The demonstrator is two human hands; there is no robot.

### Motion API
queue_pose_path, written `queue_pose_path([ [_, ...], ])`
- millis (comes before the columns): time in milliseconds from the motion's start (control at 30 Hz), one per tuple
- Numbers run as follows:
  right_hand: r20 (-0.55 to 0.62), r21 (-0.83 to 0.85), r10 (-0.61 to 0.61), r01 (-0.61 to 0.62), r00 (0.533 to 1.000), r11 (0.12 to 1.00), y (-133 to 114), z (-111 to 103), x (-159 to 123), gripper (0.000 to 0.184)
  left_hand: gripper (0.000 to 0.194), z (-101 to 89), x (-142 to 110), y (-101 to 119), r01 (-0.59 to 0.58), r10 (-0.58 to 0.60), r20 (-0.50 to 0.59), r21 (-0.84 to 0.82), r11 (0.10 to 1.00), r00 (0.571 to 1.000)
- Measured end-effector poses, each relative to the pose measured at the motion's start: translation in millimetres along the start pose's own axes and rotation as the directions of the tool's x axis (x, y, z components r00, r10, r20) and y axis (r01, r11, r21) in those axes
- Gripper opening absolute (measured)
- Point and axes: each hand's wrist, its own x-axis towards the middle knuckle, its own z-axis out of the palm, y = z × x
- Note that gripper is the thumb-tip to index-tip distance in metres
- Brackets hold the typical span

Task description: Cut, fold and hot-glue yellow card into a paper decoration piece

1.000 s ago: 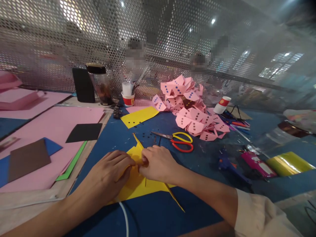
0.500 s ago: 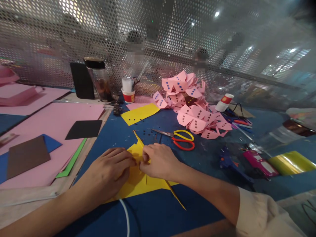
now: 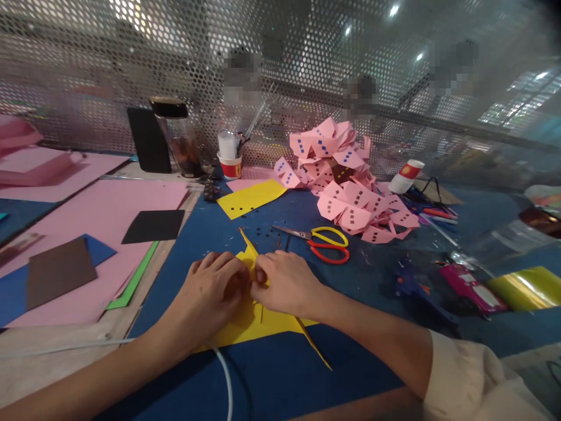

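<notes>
A yellow paper piece (image 3: 252, 323) lies on the blue table top (image 3: 272, 386) in front of me. My left hand (image 3: 210, 295) rests on its left part, fingers curled and pressing the paper. My right hand (image 3: 283, 283) pinches a fold of the same paper at its upper middle, fingertips meeting those of the left hand. A narrow yellow point (image 3: 246, 241) sticks out beyond the hands and a thin strip (image 3: 313, 348) runs out toward me on the right.
Yellow-and-red scissors (image 3: 326, 244) lie just beyond my right hand. A heap of pink dotted paper pieces (image 3: 346, 187) sits behind, with another yellow sheet (image 3: 249, 197), cups, a dark jar (image 3: 177, 137) and pink card sheets (image 3: 96, 222) at left. A glue gun (image 3: 414, 286) and foil rolls lie right.
Both hands have stayed on the yellow paper, edging slightly away from me and closer together; the view has shifted a little.
</notes>
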Motion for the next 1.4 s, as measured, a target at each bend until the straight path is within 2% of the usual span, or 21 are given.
queue_pose_path([
  [233,0.041,0.014,0.004,-0.004,0.999,1.000,2.0,-1.8,1.1,0.009,0.017,-1.7,-2.4,-5.8,-0.006,0.007,0.027,-0.041,0.999,1.000],
  [600,0.031,-0.006,-0.010,0.010,0.999,1.000,4.6,-1.8,0.6,0.009,0.017,-3.2,-2.4,-5.9,-0.023,0.024,0.027,-0.039,0.999,0.999],
  [733,0.030,0.050,-0.027,0.026,0.999,0.998,10.3,-0.8,0.1,0.008,0.017,-3.3,-3.2,-6.6,-0.021,0.023,0.033,-0.052,0.998,0.999],
  [1133,0.045,0.240,0.026,-0.036,0.999,0.970,16.3,-7.1,0.1,0.010,0.017,-5.1,0.4,-11.1,-0.010,0.013,0.039,-0.064,0.998,0.999],
  [1400,0.069,0.236,0.023,-0.038,0.997,0.971,17.2,-12.5,-4.2,0.010,0.015,-13.9,5.6,-11.6,-0.038,0.047,0.071,-0.119,0.992,0.996],
])
